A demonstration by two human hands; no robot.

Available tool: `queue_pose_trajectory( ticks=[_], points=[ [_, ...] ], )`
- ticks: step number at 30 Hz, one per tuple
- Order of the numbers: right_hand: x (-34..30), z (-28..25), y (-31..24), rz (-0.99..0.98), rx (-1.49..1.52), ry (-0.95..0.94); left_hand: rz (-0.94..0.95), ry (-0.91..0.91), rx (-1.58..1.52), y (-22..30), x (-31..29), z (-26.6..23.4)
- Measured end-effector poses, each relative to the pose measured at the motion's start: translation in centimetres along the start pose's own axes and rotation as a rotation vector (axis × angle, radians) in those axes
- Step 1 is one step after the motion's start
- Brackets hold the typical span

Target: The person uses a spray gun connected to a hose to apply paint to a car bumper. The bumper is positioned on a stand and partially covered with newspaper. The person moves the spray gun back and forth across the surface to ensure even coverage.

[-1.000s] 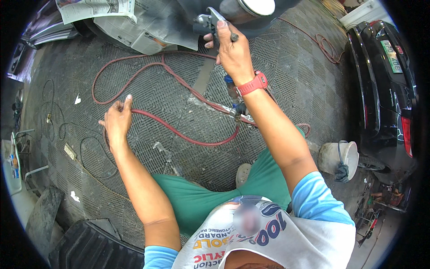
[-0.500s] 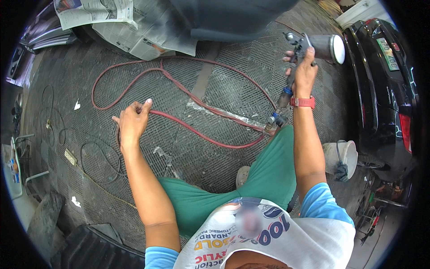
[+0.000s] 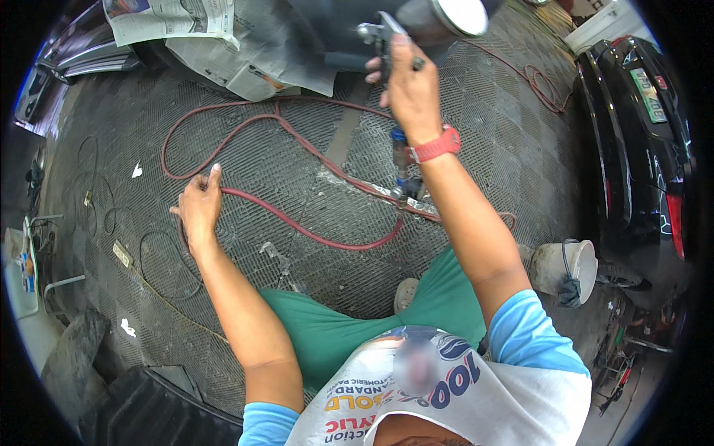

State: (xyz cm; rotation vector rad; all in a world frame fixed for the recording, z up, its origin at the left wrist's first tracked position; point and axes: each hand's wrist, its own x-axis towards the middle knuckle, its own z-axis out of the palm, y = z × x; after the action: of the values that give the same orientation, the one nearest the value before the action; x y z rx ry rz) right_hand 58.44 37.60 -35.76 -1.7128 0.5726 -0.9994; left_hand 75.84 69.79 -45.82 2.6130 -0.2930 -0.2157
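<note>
My right hand (image 3: 413,85), with a red watch at its wrist, is closed round the handle of a spray gun (image 3: 384,46). The gun's grey cup (image 3: 431,18) with a white end points away to the upper right, in front of a dark car panel (image 3: 320,30). Below the grip hangs a blue-banded air fitting (image 3: 400,160), joined to a red air hose (image 3: 312,232). At the left, my left hand (image 3: 199,202) pinches that hose between thumb and fingers, holding a length of it above the floor. More of the hose lies in loops beyond.
Newspaper masking (image 3: 175,21) covers part of the car ahead. To the right stand a black car (image 3: 632,149) and a whitish bucket (image 3: 547,271). Thin cables (image 3: 167,275) and a socket strip (image 3: 122,253) lie on the ridged floor at left. Another red hose (image 3: 547,93) coils at far right.
My right hand has swung the spray gun left and farther forward, to the dark panel, drawing the hose end along. My left hand, still on the hose, has shifted slightly left.
</note>
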Motion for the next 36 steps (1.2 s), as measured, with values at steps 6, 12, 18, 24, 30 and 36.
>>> queue_pose_trajectory(
  ticks=[6, 12, 18, 24, 30, 36],
  points=[
    [0.7, 2.5, -1.9, -0.033, 0.087, -0.163, -0.018, 0.022, -0.003, -0.7, -0.1, -0.7],
    [0.8, -4.6, -1.8, 0.016, -0.023, 0.093, 0.069, -0.026, -0.003, -0.2, -0.3, 0.5],
    [-0.4, -13.3, -1.6, 0.063, -0.084, 0.406, 0.143, -0.161, -0.013, 2.2, -1.1, 1.4],
    [-0.2, -11.1, -2.1, 0.047, -0.068, 0.361, 0.079, -0.122, -0.036, 1.4, -0.3, 0.6],
    [1.7, -1.7, -3.5, 0.0, 0.019, 0.099, -0.044, -0.019, -0.041, -1.6, 1.0, -0.5],
    [2.8, 0.3, -4.8, -0.071, 0.039, -0.052, -0.036, 0.007, -0.044, -1.9, 0.9, -0.8]
  ],
)
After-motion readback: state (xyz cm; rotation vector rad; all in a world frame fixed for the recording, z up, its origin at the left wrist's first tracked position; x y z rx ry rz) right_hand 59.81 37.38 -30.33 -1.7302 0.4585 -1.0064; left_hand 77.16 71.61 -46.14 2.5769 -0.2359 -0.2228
